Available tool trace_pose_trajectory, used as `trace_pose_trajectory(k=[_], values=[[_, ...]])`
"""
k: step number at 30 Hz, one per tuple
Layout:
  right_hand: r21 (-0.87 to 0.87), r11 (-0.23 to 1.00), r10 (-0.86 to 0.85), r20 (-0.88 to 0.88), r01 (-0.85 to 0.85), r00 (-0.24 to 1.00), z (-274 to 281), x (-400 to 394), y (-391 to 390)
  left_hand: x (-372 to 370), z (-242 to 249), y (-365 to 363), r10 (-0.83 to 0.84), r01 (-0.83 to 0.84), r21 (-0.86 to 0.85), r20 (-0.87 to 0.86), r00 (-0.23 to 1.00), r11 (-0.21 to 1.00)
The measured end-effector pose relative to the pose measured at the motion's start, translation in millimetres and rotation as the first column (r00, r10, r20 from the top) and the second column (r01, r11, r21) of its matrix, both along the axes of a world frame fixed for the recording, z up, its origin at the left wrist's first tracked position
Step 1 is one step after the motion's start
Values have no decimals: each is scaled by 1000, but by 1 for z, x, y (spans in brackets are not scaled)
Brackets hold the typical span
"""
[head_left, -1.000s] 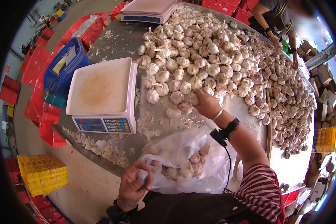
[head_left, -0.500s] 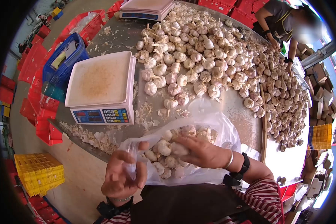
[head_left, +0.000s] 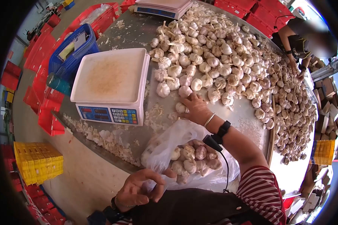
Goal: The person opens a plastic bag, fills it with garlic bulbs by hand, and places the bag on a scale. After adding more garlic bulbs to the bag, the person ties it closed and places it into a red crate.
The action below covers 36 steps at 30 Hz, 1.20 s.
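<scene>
A clear plastic bag [head_left: 169,140] with several garlic bulbs [head_left: 191,159] inside lies at the table's near edge, in front of my body. My left hand [head_left: 141,187] is at the bag's near left side, fingers curled around a fold of its film. Beyond the bag, my right hand [head_left: 197,108] reaches palm down to the near edge of a large garlic pile [head_left: 221,56]. Its fingers are apart. The fingertips touch one garlic bulb [head_left: 184,92], and a second garlic bulb [head_left: 181,108] sits beside the thumb.
A white digital scale [head_left: 109,80] stands on the metal table to the left, beside a blue basket [head_left: 73,48]. Another scale [head_left: 163,8] is farther back. A wooden strip [head_left: 271,131] borders a darker garlic pile [head_left: 293,112], where another person [head_left: 296,41] works. Yellow crates [head_left: 38,161] stand lower left.
My right hand has left the bag's mouth and moved forward to the loose bulbs. My left hand has moved down and right, and the bag has sagged. The view has shifted slightly.
</scene>
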State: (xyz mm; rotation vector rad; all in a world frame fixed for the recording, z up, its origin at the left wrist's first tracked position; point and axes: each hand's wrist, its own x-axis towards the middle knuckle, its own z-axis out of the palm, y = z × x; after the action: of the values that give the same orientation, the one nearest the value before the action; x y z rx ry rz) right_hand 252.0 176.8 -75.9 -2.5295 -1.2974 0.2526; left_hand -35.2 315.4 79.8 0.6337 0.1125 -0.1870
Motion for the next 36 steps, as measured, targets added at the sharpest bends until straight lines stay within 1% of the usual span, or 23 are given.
trace_pose_trajectory(k=[3,5,6,8,9,10,12,14,15,16,18,20,22,23,24,25,26,28,30,32,33,34,36], values=[[-18,999,-44,18,44,999,-18,0,0,7,-7,0,37,-37,33,9,999,999],[-92,995,33,-38,-37,999,-30,7,-6,12,-13,1,31,-31,8,30,999,999],[-93,995,33,-34,-36,999,-26,8,-10,14,-15,2,33,-32,-12,53,998,999],[47,999,32,-227,-21,973,-15,9,-23,16,-14,3,35,-34,-7,57,998,999],[129,992,22,-283,15,959,-8,12,-29,16,-14,4,36,-36,-3,57,998,999],[131,991,28,-280,9,960,-3,18,-31,17,-15,4,42,-42,-1,60,997,999],[198,977,-56,-113,77,992,5,35,-32,18,-16,4,61,-61,-7,44,997,998],[136,986,-80,-124,97,989,14,60,-28,20,-19,3,64,-64,-10,37,997,998],[67,995,-71,-121,79,990,14,70,-26,21,-19,2,68,-68,-13,31,997,998],[69,994,-71,-121,80,990,6,82,-24,22,-19,1,68,-67,-10,31,997,998],[36,997,81,-309,-74,948,-8,98,-16,22,-18,-1,65,-65,0,18,998,998],[17,996,85,-318,-84,944,-11,99,-12,22,-17,-3,83,-83,0,8,997,997],[-98,995,-42,-373,6,927,7,85,-10,21,-16,-4,98,-98,-5,-2,995,995],[-98,995,-42,-374,5,926,4,81,-14,20,-15,-3,117,-117,-3,-13,993,993],[-3,998,-55,-413,59,909,2,76,-19,19,-14,-2,135,-135,1,-25,990,991],[90,989,-63,-452,116,890,1,70,-25,18,-16,-1,147,-147,15,9,989,989],[91,989,-62,-453,116,889,2,64,-35,17,-16,0,147,-148,16,8,989,989],[291,909,-50,-632,297,774,40,39,-53,15,-14,2,202,-204,62,47,978,977],[440,811,218,-839,385,499,89,2,-70,12,-9,-1,229,-232,103,36,973,967],[550,788,487,-832,275,267,112,-39,-83,14,-8,-5,336,-338,294,58,940,894],[622,773,581,-772,120,256,116,-53,-81,13,-6,-6,343,-349,343,81,936,872],[677,735,665,-711,-35,230,119,-69,-76,13,-1,-8,332,-345,344,98,938,873],[520,825,557,-688,-220,465,119,-99,-67,11,14,-13,344,-385,437,172,923,813]])
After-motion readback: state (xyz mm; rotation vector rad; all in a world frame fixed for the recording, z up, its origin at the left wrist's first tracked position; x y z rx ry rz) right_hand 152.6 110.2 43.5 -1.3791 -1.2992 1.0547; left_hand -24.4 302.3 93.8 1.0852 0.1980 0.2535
